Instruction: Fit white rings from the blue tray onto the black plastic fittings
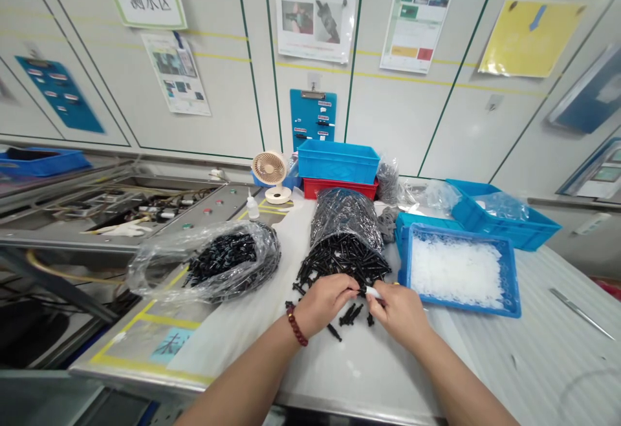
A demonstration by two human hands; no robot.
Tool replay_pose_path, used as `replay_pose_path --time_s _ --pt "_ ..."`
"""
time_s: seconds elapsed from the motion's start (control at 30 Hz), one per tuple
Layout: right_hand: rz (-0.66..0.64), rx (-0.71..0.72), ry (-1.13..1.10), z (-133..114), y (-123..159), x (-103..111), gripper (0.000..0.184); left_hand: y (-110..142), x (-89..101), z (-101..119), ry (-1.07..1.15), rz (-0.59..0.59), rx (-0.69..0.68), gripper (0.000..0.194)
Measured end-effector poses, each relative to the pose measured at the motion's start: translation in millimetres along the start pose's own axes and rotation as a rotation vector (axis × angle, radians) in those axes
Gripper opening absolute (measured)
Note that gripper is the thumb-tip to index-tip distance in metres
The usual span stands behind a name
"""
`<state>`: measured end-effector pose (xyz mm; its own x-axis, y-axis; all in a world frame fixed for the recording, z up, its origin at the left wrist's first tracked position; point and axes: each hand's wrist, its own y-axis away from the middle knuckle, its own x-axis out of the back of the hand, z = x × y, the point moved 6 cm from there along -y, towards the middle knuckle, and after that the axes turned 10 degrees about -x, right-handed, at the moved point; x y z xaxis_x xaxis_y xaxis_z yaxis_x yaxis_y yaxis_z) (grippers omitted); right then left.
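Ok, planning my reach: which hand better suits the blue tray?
Probably the right hand, pinching a white piece: it is nearer the blue tray; the left hand sits farther off, at the black parts.

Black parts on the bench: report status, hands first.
Left hand on black plastic parts at the mouth of a clear plastic bag. Right hand pinching a small white piece. Blue tray of white pieces to the right.

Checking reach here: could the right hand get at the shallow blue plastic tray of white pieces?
Likely yes: the right hand sits just beside the blue tray, with nothing standing between them.
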<state>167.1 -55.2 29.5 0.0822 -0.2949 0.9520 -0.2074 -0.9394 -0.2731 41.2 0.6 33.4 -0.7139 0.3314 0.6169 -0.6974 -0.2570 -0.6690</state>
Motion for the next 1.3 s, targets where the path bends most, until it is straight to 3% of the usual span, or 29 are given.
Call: replay_pose_path --time_s 0.23,0.37,0.6,0.87,1.3 --pt "-0.071 0.045 0.087 -8 2 -3 0.022 4 -15.1 -10 -0.089 -0.200 0.129 0.005" --pt "-0.104 0.037 0.093 -8 2 -6 0.024 5 -18.5 -12 -0.065 -0.244 0.173 0.005" --pt "-0.115 0.001 0.093 -6 2 -6 0.025 4 -16.3 -11 0.000 -0.228 0.199 0.010" --pt "-0.137 0.021 0.077 -6 2 -7 0.020 2 -13.3 -10 -0.001 -0.165 0.077 0.020" --pt "-0.110 -0.002 0.103 -5 2 -6 0.024 1 -11.9 -8 0.048 -0.186 0.128 0.016"
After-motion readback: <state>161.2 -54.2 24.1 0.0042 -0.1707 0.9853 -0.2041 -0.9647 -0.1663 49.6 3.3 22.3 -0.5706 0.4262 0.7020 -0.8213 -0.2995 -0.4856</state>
